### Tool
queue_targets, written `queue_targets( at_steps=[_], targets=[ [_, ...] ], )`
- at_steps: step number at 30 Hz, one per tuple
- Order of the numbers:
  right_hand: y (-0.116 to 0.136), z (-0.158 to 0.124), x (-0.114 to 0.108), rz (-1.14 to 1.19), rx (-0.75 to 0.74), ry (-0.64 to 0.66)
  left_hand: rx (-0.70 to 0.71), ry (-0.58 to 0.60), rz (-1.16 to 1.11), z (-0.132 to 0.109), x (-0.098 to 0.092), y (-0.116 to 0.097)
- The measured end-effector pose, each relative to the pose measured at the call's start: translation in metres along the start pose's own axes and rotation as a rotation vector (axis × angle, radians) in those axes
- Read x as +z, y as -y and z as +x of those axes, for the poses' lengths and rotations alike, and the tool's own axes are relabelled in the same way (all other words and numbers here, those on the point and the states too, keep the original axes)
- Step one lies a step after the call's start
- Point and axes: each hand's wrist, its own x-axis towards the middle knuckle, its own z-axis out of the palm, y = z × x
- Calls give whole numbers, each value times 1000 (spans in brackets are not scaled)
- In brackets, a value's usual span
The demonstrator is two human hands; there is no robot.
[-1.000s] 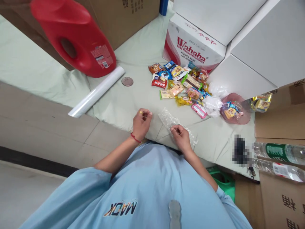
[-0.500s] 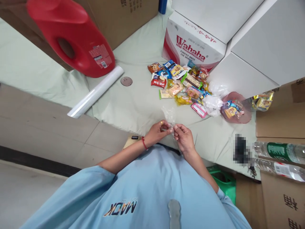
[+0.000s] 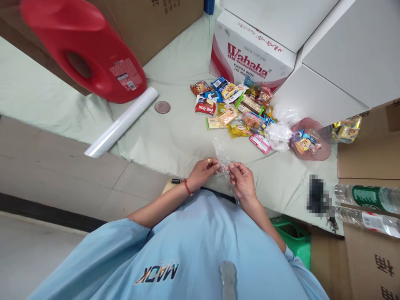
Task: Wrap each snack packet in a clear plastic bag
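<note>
A crumpled clear plastic bag (image 3: 222,153) is stretched between my two hands at the near edge of the cloth-covered table. My left hand (image 3: 203,173) pinches one side of it with thumb and forefinger. On the other side my right hand (image 3: 242,180) grips the film in its fingertips, and a thin strip hangs below toward my shirt. Beyond my hands lies a heap of wrapped snacks (image 3: 229,116) in bright packets. Right of the heap, a pink translucent bowl (image 3: 325,141) holds several packets, and crumpled white plastic (image 3: 279,135) lies against it.
A red jug (image 3: 103,62), a white roll (image 3: 121,121) and a round brown disc (image 3: 162,107) are at the left. Behind the snacks stands a Wahaha carton (image 3: 250,58) beside white boxes (image 3: 346,54). Two plastic bottles (image 3: 368,198) lie at the right by cardboard.
My hands have drawn slightly apart, the left one moving left, so more of the clear bag shows between the fingers. The view has shifted a little.
</note>
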Motion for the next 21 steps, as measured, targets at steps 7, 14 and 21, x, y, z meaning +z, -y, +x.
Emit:
queue_targets(
  at_steps=[7, 14, 21],
  targets=[
    [-3, 0, -2, -69, -100, -48, 95, -152, 29, -2, 1, 1],
    [-4, -4, -2, -153, -157, -14, 106, 1, 26, -2, 7, -12],
    [-4, -5, -3, -195, -147, 2, 86, 6, -22, 0, 10, -7]
  ],
)
